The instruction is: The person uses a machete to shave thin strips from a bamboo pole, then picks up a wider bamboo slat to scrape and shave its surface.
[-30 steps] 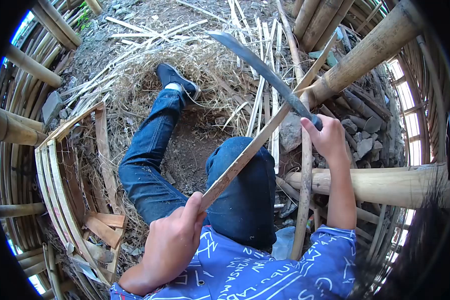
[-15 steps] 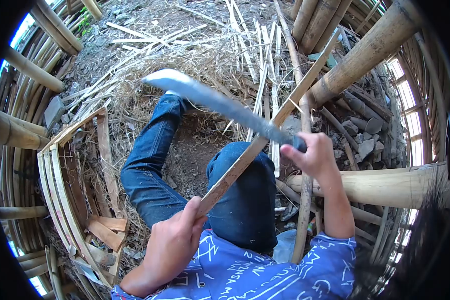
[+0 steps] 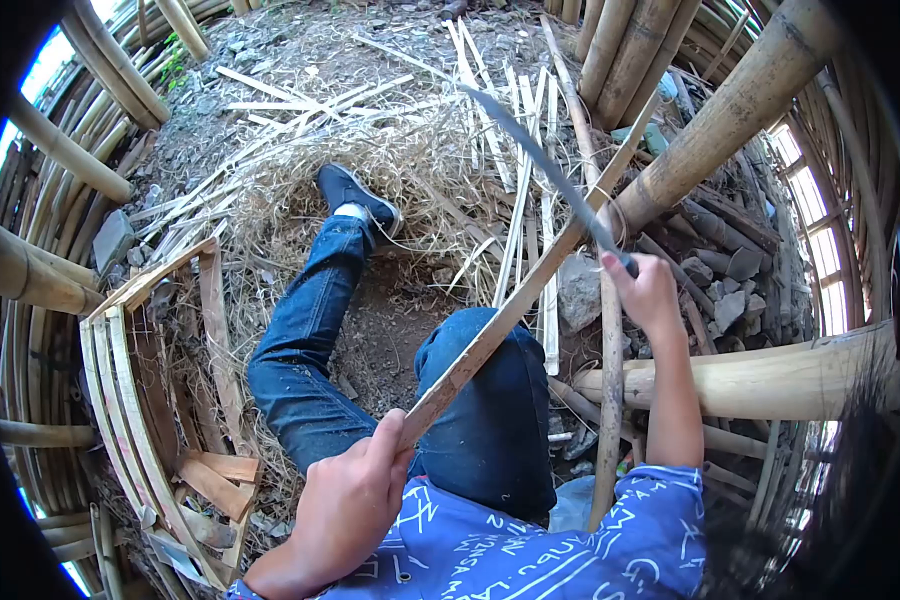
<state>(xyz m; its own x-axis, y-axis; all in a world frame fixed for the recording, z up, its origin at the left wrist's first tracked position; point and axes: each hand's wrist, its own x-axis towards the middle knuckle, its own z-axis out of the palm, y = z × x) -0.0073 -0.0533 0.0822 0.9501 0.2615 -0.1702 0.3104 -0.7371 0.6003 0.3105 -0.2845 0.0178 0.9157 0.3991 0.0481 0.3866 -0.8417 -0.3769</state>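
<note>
My left hand (image 3: 355, 500) is closed around the near end of a long flat bamboo strip (image 3: 480, 352). The strip runs up and to the right across my bent knee, its far part by a thick bamboo pole (image 3: 730, 105). In my right hand (image 3: 645, 290) is the dark handle of a machete (image 3: 548, 165) with a long curved blade. The blade points up and to the left and crosses over the strip, close to its far half. A thin round pole (image 3: 611, 400) passes just below my right hand.
Pale split strips (image 3: 310, 100) and curly shavings (image 3: 270, 175) cover the ground ahead. On the left stands a slatted wooden crate (image 3: 120, 375) with wood pieces in it. Broken stones (image 3: 735, 305) lie at the right, and bamboo walls rise on both sides.
My right hand has moved up and slightly right, carrying the machete farther along the strip. The blade now points more upward. My left hand stays at the strip's near end.
</note>
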